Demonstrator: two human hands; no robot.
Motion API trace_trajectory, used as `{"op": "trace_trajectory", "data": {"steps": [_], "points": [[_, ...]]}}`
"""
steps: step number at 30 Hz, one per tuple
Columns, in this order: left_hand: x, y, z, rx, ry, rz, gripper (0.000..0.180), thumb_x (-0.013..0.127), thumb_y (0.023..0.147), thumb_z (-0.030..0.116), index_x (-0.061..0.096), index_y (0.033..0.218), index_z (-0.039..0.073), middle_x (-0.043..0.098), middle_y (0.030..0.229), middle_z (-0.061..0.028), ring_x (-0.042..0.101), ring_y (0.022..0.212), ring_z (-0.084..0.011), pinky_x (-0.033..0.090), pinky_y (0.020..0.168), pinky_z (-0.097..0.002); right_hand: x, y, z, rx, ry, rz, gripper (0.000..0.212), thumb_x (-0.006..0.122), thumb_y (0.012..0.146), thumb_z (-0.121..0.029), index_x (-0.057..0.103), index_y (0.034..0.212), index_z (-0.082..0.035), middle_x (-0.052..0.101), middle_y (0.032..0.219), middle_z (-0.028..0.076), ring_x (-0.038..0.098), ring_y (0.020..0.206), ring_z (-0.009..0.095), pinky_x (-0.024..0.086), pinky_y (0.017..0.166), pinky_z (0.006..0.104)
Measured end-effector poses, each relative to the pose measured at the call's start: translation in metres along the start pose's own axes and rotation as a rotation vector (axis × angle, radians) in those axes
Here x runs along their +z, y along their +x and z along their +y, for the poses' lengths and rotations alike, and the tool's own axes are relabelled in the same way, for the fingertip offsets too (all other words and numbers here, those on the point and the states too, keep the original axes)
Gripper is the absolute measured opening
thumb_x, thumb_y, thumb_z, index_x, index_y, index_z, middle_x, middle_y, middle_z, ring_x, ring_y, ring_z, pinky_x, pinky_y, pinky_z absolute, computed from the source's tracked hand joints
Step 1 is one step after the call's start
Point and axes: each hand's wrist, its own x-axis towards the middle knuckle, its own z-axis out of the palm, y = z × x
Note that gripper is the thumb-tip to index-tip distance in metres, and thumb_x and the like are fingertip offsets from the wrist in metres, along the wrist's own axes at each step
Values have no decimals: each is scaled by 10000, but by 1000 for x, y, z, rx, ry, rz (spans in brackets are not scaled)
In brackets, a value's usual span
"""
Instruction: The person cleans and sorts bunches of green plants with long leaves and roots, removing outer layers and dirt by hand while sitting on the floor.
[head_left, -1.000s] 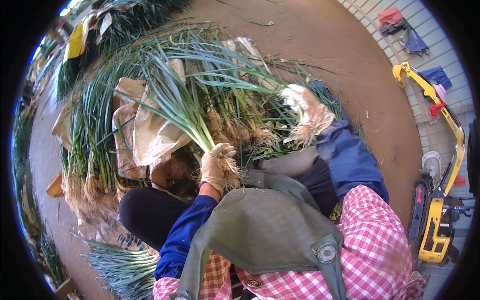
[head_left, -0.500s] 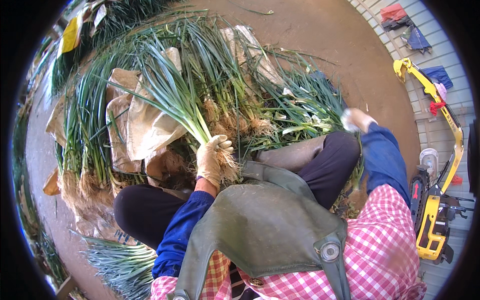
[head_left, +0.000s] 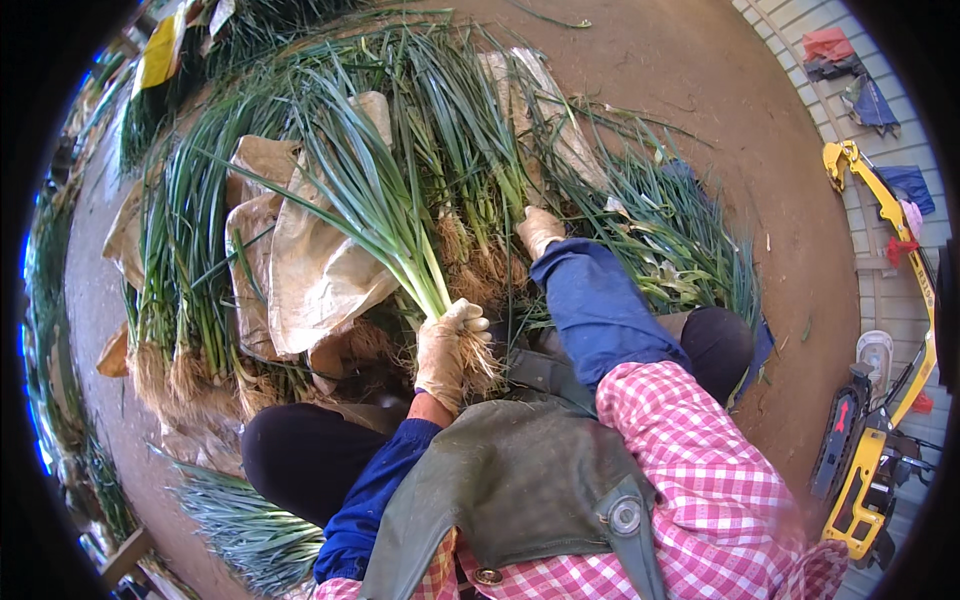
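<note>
My left hand [head_left: 441, 355], in a pale work glove, is closed around the white stems of a bunch of green onions [head_left: 395, 225]. Stringy roots stick out past its fingers and the leaves fan up and to the left. My right hand [head_left: 540, 231], also gloved, is at the right side of a pile of rooted green onions [head_left: 465, 150]. Its fingers are mostly hidden among the stalks, so I cannot see whether they grip any.
Pale sacking [head_left: 320, 270] drapes between the onion heaps. More onions with long roots [head_left: 185, 290] stand at left, and loose leaves [head_left: 660, 240] lie at right. Another bundle [head_left: 250, 525] rests lower left. A yellow toy-like excavator [head_left: 862, 490] stands at the far right.
My right hand has swung left from beyond my right knee to the onion pile. My left hand keeps its hold on the bunch. The whole view has shifted slightly.
</note>
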Motion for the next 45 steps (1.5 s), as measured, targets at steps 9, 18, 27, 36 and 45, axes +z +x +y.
{"op": "trace_trajectory", "data": {"steps": [9, 18, 27, 36, 45], "points": [[-12, -4, 5, 95, -38, -39, 260, 590, 894, 168, 635, 1036, -45, 662, 787, -142, 656, 676, -232, 561, 645, -325, -95, -61, -46, 30, 1561, -378, 216, 611, 916, -268, 604, 893, -54, 558, 665, 23, 496, 521, 134, 464, 493, 287], [17, -35, 11, 19, -164, -138, 129, 632, 892, 174, 643, 892, 46, 588, 727, 13, 532, 646, -78, 420, 544, -223, -29, -129, -50, -21, 1494, -665, 215, 529, 959, -277, 571, 890, -77, 582, 681, 14, 564, 548, 164, 473, 474, 285], [9, -14, -17, 3, -63, -144, 172, 660, 830, 44, 638, 984, -31, 643, 755, -66, 612, 573, -167, 508, 498, -284, -39, -102, -46, -127, 846, -270, 388, 709, 793, -425, 682, 956, -73, 652, 737, 43, 628, 690, 177, 498, 660, 330], [-2, -15, -12, 142, -109, -4, 141, 686, 794, 46, 653, 919, -11, 636, 732, -59, 598, 570, -161, 488, 509, -284, -63, -171, -51, -760, 261, -107, 281, 560, 915, -359, 642, 986, -100, 640, 753, 55, 595, 556, 167, 482, 508, 304], [-10, -4, -17, 160, -183, -1, 104, 631, 832, 53, 633, 903, -23, 617, 707, -69, 592, 543, -179, 497, 497, -290, -120, -252, -38, -567, 1357, -680, 222, 600, 913, -283, 597, 973, -69, 579, 732, -27, 514, 593, 58, 429, 505, 213]]}}
